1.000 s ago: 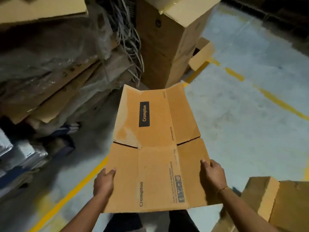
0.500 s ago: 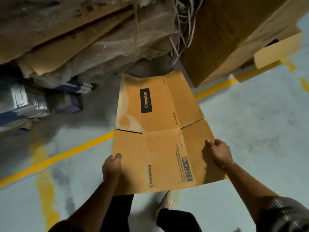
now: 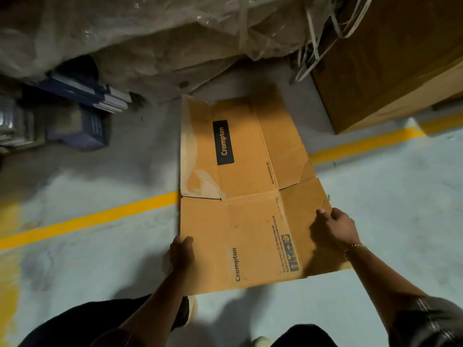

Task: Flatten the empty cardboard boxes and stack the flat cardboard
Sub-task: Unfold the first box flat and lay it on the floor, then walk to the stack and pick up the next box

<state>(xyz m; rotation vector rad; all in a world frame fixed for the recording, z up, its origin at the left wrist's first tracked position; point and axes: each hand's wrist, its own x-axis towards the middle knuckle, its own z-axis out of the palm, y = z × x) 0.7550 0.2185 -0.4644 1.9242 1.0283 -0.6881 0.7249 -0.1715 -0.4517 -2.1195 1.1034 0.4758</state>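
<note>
Both arms reach down, left hand (image 3: 181, 252) and right hand (image 3: 337, 227) gripping the flattened cardboard (image 3: 248, 196) edges.

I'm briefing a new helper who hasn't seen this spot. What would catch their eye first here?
First, the flattened Crompton cardboard in the middle, held low over the pale floor with the left hand on its left edge and the right hand on its right flap. Next, the yellow floor line running under it, and the plastic-wrapped heap behind.
</note>
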